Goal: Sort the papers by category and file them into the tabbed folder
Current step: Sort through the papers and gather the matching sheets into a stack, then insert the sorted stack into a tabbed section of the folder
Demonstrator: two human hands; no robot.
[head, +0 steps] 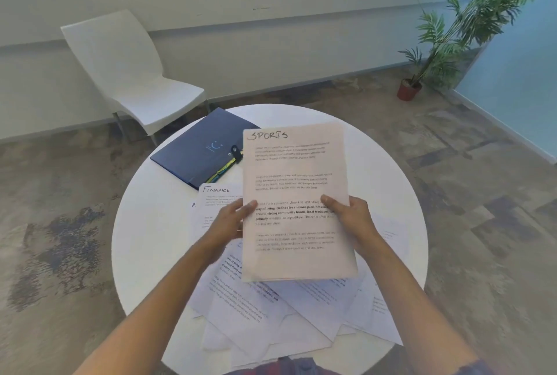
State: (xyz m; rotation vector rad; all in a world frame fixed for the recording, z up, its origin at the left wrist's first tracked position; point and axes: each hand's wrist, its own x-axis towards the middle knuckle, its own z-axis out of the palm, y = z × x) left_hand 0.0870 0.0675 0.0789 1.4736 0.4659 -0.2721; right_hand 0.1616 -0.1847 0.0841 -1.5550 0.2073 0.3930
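Sorting under way: both hands holding up a thin stack headed "SPORTS" above the round white table (144, 242).

The left hand (229, 221) and right hand (352, 218) are each pinching a side edge of the white printed SPORTS stack (294, 203), thumbs on top, over the table's middle. The dark blue tabbed folder (199, 148) is lying closed near the far left edge, coloured tabs peeking out along its right side, so judging nothing filed yet. One white sheet headed "FINANCE" (218, 194) is sitting just beside the folder's near corner. A loose heap of white printed sheets (265, 314) is fanning across the near edge, overlapping, apparently unsorted; most work is remaining. Sheets are looking flat, uncreased.
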